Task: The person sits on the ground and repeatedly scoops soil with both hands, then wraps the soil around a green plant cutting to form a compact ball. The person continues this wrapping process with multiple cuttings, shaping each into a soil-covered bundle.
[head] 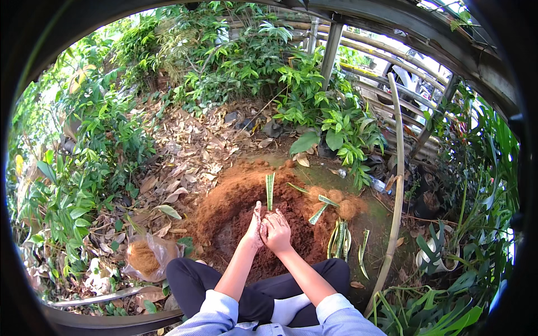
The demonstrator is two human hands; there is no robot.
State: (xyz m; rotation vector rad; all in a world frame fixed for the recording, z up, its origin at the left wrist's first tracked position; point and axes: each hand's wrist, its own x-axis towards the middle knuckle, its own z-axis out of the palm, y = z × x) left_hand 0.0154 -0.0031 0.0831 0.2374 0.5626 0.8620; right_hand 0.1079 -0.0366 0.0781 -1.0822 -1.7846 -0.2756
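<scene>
My left hand and my right hand are cupped together above a mound of reddish-brown coco peat or soil. Both are smeared with dark damp matter. The left hand's fingers point forward, and the right hand's fingers curl towards its palm. Just past the fingertips a variegated snake plant leaf cutting stands upright. Its lower end meets the hands, and what lies between the palms is hidden. To the right, several fibre-covered balls sit together, with cut leaf pieces on or beside them.
More snake plant leaves lie by my right knee, with a loose strip further right. A clear plastic bag of coconut fibre rests at left. A long pole slants along the right side. Dry leaves, shrubs and a bamboo fence surround the spot.
</scene>
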